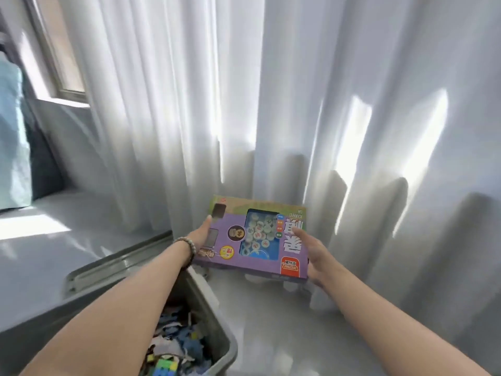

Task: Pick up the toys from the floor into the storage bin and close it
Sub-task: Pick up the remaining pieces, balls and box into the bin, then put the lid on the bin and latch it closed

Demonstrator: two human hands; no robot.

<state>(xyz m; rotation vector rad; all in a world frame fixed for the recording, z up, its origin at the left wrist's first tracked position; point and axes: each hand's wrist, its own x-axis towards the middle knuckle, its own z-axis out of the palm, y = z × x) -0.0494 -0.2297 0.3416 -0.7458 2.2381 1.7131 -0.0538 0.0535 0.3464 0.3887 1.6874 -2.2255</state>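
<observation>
The purple game box [244,257] is held flat between both hands: the left hand [200,236] grips its left edge with the thumb on top, and the right hand [315,257] clasps its right edge, thumb over the face and fingers curled beneath. The box's far edge sits close to the white curtain [271,104], while its near-left corner is just beyond the open storage bin [221,325]. Bare grey floor [273,329] lies open beneath and to the right.
</observation>
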